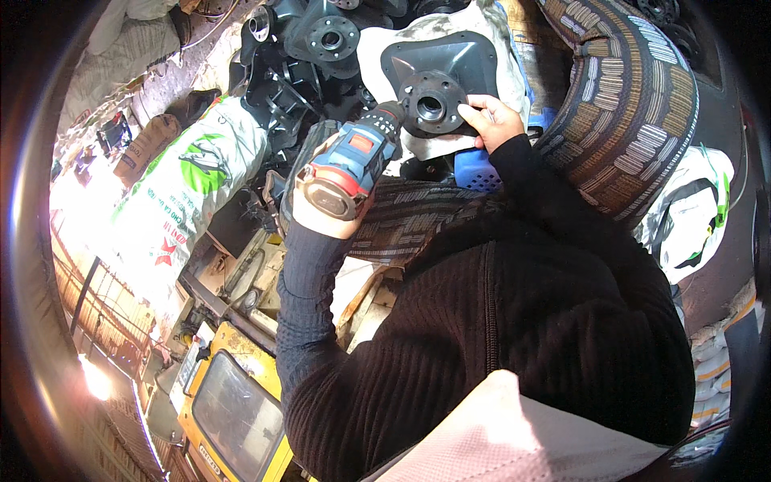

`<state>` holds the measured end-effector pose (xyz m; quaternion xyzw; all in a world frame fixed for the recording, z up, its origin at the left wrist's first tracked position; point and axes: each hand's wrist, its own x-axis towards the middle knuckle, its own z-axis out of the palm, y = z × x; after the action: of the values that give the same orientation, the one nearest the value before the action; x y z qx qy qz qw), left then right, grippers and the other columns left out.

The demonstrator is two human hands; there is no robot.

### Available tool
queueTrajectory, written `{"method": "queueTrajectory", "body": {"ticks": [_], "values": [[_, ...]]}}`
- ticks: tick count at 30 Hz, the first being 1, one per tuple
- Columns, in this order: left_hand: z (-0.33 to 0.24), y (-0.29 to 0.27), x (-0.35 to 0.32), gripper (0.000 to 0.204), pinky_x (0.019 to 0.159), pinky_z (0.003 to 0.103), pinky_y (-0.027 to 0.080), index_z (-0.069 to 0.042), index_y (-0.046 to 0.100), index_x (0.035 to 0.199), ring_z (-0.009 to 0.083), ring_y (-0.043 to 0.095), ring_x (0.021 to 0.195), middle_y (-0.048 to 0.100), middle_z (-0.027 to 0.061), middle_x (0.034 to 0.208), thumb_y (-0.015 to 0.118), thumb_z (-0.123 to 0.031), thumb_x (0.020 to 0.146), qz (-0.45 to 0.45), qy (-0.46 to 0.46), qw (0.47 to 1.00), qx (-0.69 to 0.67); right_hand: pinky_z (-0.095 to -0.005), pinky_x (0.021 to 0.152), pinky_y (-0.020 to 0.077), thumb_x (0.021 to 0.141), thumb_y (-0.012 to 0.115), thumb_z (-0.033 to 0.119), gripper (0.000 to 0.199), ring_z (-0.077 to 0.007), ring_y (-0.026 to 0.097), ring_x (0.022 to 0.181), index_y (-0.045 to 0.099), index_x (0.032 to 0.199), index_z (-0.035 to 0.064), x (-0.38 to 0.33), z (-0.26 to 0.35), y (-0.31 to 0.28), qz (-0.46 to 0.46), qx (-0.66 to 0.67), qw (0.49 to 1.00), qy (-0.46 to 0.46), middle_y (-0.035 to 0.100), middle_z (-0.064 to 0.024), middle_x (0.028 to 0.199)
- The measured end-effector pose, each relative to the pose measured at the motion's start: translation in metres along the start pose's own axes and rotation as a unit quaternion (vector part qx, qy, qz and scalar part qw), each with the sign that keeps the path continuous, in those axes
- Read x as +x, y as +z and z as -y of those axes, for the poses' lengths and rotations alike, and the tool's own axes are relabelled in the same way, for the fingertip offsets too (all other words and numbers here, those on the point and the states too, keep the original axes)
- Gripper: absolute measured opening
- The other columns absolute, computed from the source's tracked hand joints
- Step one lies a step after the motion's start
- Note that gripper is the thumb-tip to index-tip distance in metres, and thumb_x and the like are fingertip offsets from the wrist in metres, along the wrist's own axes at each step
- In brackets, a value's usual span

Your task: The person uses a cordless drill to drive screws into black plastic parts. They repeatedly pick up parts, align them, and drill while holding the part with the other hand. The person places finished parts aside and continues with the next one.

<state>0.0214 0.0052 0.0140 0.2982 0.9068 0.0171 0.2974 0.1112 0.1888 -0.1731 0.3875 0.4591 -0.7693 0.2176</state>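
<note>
My left hand [320, 220] is wrapped round a blue, red and black cordless drill [361, 149]. The drill's black chuck [389, 115] points at the left edge of a round black flange [423, 122] with a hole in its middle and smaller holes round it. That flange is part of a black moulded piece with a square, bolt-holed base plate [474, 64], lying on white cloth or sacking [374, 46]. My right hand [496, 120] pinches the flange's right rim between thumb and fingers. Whether a bit touches the flange is hidden by the chuck.
Similar black flanged pieces [325, 40] are heaped at the far left. A patterned cushioned seat back [618, 104] curves along the right. A blue perforated plastic item [475, 170] sits below the flange. Left are a white-and-green sack [193, 177] and a yellow machine [241, 394].
</note>
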Motion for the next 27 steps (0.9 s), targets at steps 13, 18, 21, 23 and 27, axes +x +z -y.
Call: {"method": "queueTrajectory", "body": {"ticks": [13, 18, 21, 23, 27], "values": [[0.009, -0.011, -0.005, 0.038, 0.085, 0.041, 0.045, -0.011, 0.06, 0.106, 0.0292, 0.058, 0.098, 0.061, 0.0097, 0.104, 0.07, -0.024, 0.071, -0.026, 0.002, 0.999, 0.029, -0.0176, 0.039, 0.0346, 0.082, 0.066, 0.019, 0.031, -0.0033, 0.043, 0.041, 0.058, 0.106, 0.0012, -0.001, 0.002, -0.001, -0.002, 0.001, 1.0, 0.006, 0.055, 0.0022, 0.065], [0.009, -0.007, -0.004, 0.035, 0.082, 0.04, 0.046, -0.01, 0.061, 0.103, 0.0293, 0.059, 0.092, 0.062, 0.0095, 0.1, 0.069, -0.021, 0.071, -0.06, -0.001, 0.998, -0.028, -0.017, 0.038, 0.0345, 0.083, 0.066, 0.019, 0.03, -0.0031, 0.043, 0.042, 0.058, 0.106, 0.0018, 0.0, -0.002, -0.001, -0.003, 0.02, 1.0, 0.008, 0.055, 0.0025, 0.066], [0.012, 0.0, 0.0, 0.029, 0.073, 0.038, 0.049, -0.01, 0.063, 0.097, 0.028, 0.061, 0.083, 0.062, 0.0093, 0.09, 0.066, -0.014, 0.069, -0.09, 0.002, 0.996, -0.008, -0.0169, 0.038, 0.0349, 0.083, 0.066, 0.019, 0.029, -0.003, 0.043, 0.042, 0.059, 0.106, 0.0026, 0.002, -0.005, -0.001, 0.002, 0.033, 0.999, 0.008, 0.055, 0.0023, 0.067], [0.014, 0.001, 0.004, 0.029, 0.073, 0.038, 0.049, -0.01, 0.062, 0.098, 0.0276, 0.061, 0.084, 0.062, 0.0092, 0.091, 0.066, -0.014, 0.07, -0.079, 0.03, 0.996, 0.014, -0.0168, 0.039, 0.0351, 0.083, 0.066, 0.019, 0.028, -0.0031, 0.043, 0.043, 0.059, 0.106, 0.0031, 0.002, -0.005, -0.001, -0.001, 0.035, 0.999, 0.008, 0.056, 0.0021, 0.069], [0.012, -0.001, 0.009, 0.029, 0.074, 0.036, 0.049, -0.009, 0.061, 0.099, 0.025, 0.061, 0.088, 0.062, 0.0088, 0.095, 0.066, -0.012, 0.071, -0.062, 0.053, 0.997, 0.004, -0.0167, 0.038, 0.0351, 0.083, 0.066, 0.019, 0.028, -0.0031, 0.044, 0.043, 0.059, 0.106, 0.004, 0.0, -0.003, 0.0, -0.01, 0.027, 1.0, 0.012, 0.057, 0.0015, 0.072]]}}
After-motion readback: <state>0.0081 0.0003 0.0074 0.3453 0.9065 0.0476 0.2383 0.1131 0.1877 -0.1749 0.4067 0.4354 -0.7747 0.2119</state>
